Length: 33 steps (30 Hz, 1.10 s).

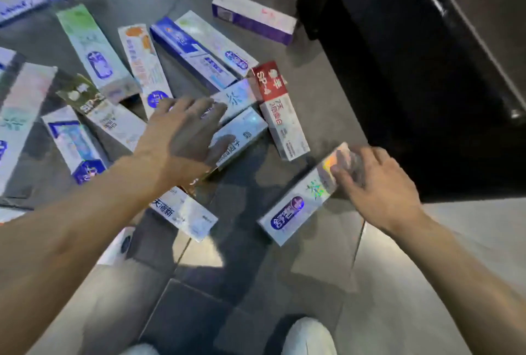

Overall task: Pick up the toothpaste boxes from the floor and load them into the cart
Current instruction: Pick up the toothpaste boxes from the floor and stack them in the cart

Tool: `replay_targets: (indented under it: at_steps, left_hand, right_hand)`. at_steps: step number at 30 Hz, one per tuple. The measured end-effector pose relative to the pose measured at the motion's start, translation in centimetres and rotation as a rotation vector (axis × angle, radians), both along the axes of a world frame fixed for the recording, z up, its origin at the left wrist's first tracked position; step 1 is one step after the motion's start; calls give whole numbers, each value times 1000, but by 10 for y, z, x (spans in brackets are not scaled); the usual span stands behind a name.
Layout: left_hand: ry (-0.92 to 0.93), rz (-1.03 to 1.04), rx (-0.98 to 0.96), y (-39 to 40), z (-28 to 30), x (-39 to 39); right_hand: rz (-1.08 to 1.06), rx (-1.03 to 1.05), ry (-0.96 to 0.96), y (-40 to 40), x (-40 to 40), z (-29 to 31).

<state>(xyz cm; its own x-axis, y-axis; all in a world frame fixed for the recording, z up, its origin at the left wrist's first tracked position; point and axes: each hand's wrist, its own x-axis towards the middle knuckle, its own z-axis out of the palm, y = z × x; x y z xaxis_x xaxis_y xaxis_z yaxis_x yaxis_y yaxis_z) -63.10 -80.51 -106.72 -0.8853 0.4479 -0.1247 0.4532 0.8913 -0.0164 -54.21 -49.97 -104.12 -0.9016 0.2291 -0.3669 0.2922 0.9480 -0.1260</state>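
Grey floor tiles (pixel 284 283), glossy w/ pale reflections, fill most of the view. Black cart (pixel 427 69), dark flat panels w/ a metal edge strip, is seen upper right; its inside can't be seen. Approx. a dozen toothpaste boxes (pixel 148 69), long rectangular cardboard, mostly white w/ blue, green, orange print, are scattered flat on the floor left and centre, several overlapping. A red-and-white box (pixel 277 109) lies just beside the pile; a purple-edged box (pixel 253 15) sits apart near the cart. Left hand (pixel 182 132) is spread wide, fingers straight, over the pile's middle; contact can't be told. A white box w/ holographic sheen (pixel 299 206) is gripped at its far end by the right hand (pixel 378 183), fingers curled. White shoe (pixel 307 334) is at bottom edge.
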Motion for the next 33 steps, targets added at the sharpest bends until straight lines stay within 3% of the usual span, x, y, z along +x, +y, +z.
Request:
replay_targets:
  at_steps: [5,9,14,18,22,29,33]
  left_hand:
    - [15,-211,-80,2,-14,-19]
    - [48,-147,-91,10,10,-32]
    - [-22,-73,26,15,11,-9]
    - [-70,-56,21,11,5,-7]
    - [-77,62,91,21,7,-23]
    - [-256,374,394,95,-28,-38]
    - [-227,520,378,130,-42,-46]
  right_hand:
    - [-165,-14,-22,11,30,-34]
    - [-284,-136,-64,-12,31,-48]
    - [-478,-366,-4,-54,9,-62]
    - [-507,-380,0,-68,5,-75]
    - [-483,-386,34,-65,7,-78]
    - [-481,-359,-27,-59,15,-78]
    - [-499,-341,-63,-41,13,-74]
